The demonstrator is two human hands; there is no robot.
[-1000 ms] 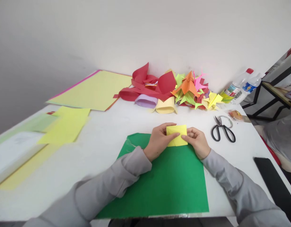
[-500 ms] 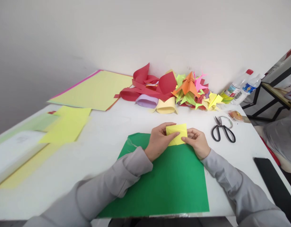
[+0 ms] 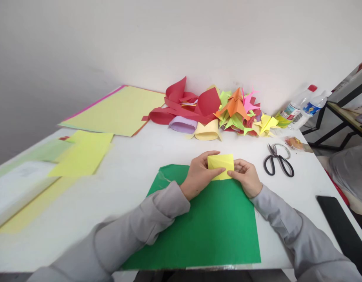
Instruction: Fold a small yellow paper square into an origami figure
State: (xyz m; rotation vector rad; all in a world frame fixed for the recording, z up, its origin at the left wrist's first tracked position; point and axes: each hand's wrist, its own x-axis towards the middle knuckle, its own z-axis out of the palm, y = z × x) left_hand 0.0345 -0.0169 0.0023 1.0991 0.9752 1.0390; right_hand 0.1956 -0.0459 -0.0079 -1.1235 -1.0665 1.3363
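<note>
A small square of folded yellow paper [image 3: 222,161] is held between my two hands, with crease lines across its face. My left hand [image 3: 200,172] pinches its left side, the thumb lying across the front and the fingers behind. On the other side my right hand [image 3: 247,177] grips the lower right edge between thumb and fingers; its fingertips behind the paper are partly hidden. Beneath both hands a large green sheet [image 3: 210,223] lies flat on the white table [image 3: 133,168].
Paper models [image 3: 235,107] and curled red paper [image 3: 195,105] are heaped by the wall. Black-handled scissors [image 3: 277,159], two bottles [image 3: 307,107] and a black flat object [image 3: 339,225] stand or lie right. Yellow sheets [image 3: 83,150] and a large pale-yellow stack [image 3: 119,111] lie left.
My left thumb has slid slightly right and down across the folded yellow paper. Both hands keep hold of it, and the rest looks the same apart from a slight view shift.
</note>
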